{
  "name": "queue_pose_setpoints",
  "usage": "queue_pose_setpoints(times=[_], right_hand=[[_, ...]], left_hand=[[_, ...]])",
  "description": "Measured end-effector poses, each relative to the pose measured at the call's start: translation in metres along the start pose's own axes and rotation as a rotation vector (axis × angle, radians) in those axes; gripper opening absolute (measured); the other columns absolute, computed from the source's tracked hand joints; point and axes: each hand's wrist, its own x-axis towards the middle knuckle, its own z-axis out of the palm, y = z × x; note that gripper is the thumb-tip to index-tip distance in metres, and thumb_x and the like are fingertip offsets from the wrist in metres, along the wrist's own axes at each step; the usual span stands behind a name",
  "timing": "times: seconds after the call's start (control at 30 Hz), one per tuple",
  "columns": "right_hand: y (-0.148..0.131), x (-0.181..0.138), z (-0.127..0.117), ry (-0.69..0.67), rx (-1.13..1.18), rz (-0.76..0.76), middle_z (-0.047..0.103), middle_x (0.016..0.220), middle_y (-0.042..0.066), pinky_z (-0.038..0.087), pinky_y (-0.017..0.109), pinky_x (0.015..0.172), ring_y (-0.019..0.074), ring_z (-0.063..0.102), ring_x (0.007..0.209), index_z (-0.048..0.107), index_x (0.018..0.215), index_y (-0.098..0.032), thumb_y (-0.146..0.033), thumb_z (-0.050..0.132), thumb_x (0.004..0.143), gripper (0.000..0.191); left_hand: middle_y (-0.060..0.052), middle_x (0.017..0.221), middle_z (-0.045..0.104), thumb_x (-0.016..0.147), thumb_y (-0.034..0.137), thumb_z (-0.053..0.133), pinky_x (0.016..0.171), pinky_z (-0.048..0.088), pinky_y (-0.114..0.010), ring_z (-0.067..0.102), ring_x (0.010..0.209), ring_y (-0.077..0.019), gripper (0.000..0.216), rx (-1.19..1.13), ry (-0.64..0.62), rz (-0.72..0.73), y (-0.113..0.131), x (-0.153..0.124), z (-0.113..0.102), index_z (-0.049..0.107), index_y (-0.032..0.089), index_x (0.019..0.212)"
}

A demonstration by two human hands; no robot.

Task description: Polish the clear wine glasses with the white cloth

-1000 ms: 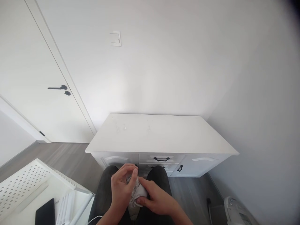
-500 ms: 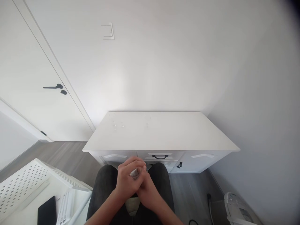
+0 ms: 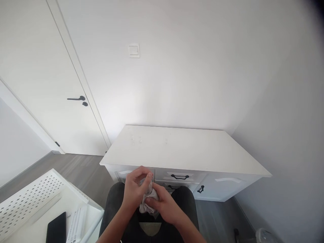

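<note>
Above my lap, in front of the cabinet, both my hands are close together. My left hand (image 3: pixel 135 189) curls its fingers round a small clear glass (image 3: pixel 147 185), mostly covered by the fingers. A crumpled pale cloth (image 3: pixel 149 204) is bunched against the glass and hangs below it. My right hand (image 3: pixel 164 204) grips this cloth, with the thumb lying across its front. How far the cloth goes into the glass is hidden.
Small, faint clear objects (image 3: pixel 140 140) stand on the left part of the white cabinet top (image 3: pixel 187 148). Dark drawer handles (image 3: pixel 179 177) face my knees. A white cart (image 3: pixel 32 192) with a black tablet (image 3: pixel 57 227) is at lower left. A door (image 3: pixel 63 121) stands behind.
The view has shifted, so the cabinet sits lower and farther right. My right hand has come out from beneath the left, and the cloth now shows between them.
</note>
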Motion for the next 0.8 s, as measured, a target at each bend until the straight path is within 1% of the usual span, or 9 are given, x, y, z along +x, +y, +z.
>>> queue_pose_setpoints(times=[0.07, 0.13, 0.2, 0.33, 0.43, 0.5, 0.57, 0.7, 0.8], right_hand=[[0.004, -0.004, 0.005, -0.233, 0.333, 0.144, 0.07, 0.09, 0.007, 0.052, 0.031, 0.071, 0.0186, 0.065, 0.073, 0.069, 0.108, -0.015, -0.052, 0.073, 0.087, 0.043], [0.008, -0.008, 0.013, -0.353, 0.488, 0.214, 0.07, 0.087, 0.009, 0.051, 0.03, 0.068, 0.0184, 0.065, 0.071, 0.071, 0.105, -0.011, -0.06, 0.078, 0.08, 0.056], [0.008, -0.011, 0.024, -0.266, 0.417, 0.181, 0.072, 0.096, 0.011, 0.053, 0.032, 0.074, 0.0212, 0.068, 0.08, 0.072, 0.111, -0.012, -0.06, 0.079, 0.08, 0.058], [0.004, -0.011, 0.047, 0.075, -0.129, -0.066, 0.065, 0.135, 0.012, 0.045, 0.045, 0.112, 0.0284, 0.059, 0.128, 0.059, 0.139, -0.024, -0.042, 0.068, 0.094, 0.049], [0.012, -0.006, 0.057, 0.165, -0.474, -0.236, 0.063, 0.134, 0.016, 0.045, 0.052, 0.114, 0.0313, 0.058, 0.128, 0.056, 0.141, -0.022, -0.036, 0.059, 0.098, 0.045], [0.019, -0.005, 0.059, 0.21, -0.547, -0.266, 0.064, 0.132, 0.019, 0.046, 0.055, 0.111, 0.0333, 0.059, 0.127, 0.056, 0.14, -0.021, -0.04, 0.056, 0.099, 0.046], [0.024, -0.009, 0.055, 0.173, -0.456, -0.192, 0.065, 0.131, 0.018, 0.047, 0.054, 0.109, 0.0341, 0.06, 0.126, 0.058, 0.14, -0.021, -0.049, 0.06, 0.097, 0.052], [0.026, -0.026, 0.04, -0.125, -0.101, 0.126, 0.072, 0.106, 0.014, 0.057, 0.046, 0.087, 0.0326, 0.07, 0.102, 0.07, 0.121, -0.018, -0.073, 0.064, 0.085, 0.066], [0.022, -0.033, 0.035, -0.168, -0.059, 0.23, 0.073, 0.103, 0.013, 0.057, 0.044, 0.084, 0.0322, 0.071, 0.096, 0.073, 0.114, -0.018, -0.071, 0.074, 0.079, 0.063]], left_hand=[[-0.005, 0.073, 0.067, 0.098, 0.034, 0.059, 0.067, 0.051, -0.029, 0.063, 0.071, -0.0172, 0.029, -0.145, -0.124, -0.034, 0.003, -0.005, -0.016, 0.065, 0.017, 0.074], [-0.005, 0.073, 0.066, 0.099, 0.033, 0.058, 0.066, 0.049, -0.028, 0.062, 0.07, -0.0168, 0.031, -0.191, -0.187, -0.014, 0.005, -0.014, -0.03, 0.064, 0.017, 0.073], [-0.006, 0.076, 0.066, 0.099, 0.03, 0.057, 0.066, 0.049, -0.028, 0.062, 0.071, -0.0169, 0.027, -0.123, -0.176, 0.039, 0.004, -0.025, -0.04, 0.064, 0.018, 0.076], [-0.005, 0.082, 0.065, 0.097, 0.019, 0.056, 0.07, 0.051, -0.028, 0.062, 0.077, -0.0169, 0.017, 0.084, -0.124, 0.194, -0.002, -0.042, -0.05, 0.062, 0.019, 0.081], [-0.006, 0.087, 0.068, 0.094, 0.013, 0.057, 0.076, 0.054, -0.03, 0.064, 0.082, -0.0182, 0.013, 0.149, -0.068, 0.313, -0.006, -0.047, -0.05, 0.063, 0.02, 0.086], [-0.007, 0.088, 0.07, 0.093, 0.012, 0.058, 0.078, 0.055, -0.032, 0.065, 0.084, -0.0192, 0.012, 0.132, 0.001, 0.356, -0.007, -0.049, -0.048, 0.065, 0.02, 0.087], [-0.008, 0.088, 0.071, 0.093, 0.015, 0.059, 0.08, 0.057, -0.033, 0.068, 0.085, -0.0203, 0.012, 0.029, 0.031, 0.326, -0.008, -0.052, -0.047, 0.068, 0.02, 0.086], [-0.008, 0.076, 0.069, 0.098, 0.03, 0.056, 0.081, 0.061, -0.038, 0.071, 0.081, -0.0222, 0.029, -0.36, -0.035, 0.156, -0.009, -0.059, -0.045, 0.068, 0.018, 0.075], [-0.008, 0.074, 0.067, 0.099, 0.03, 0.054, 0.074, 0.06, -0.034, 0.069, 0.075, -0.0209, 0.03, -0.331, -0.01, 0.177, -0.011, -0.066, -0.04, 0.068, 0.018, 0.075]])
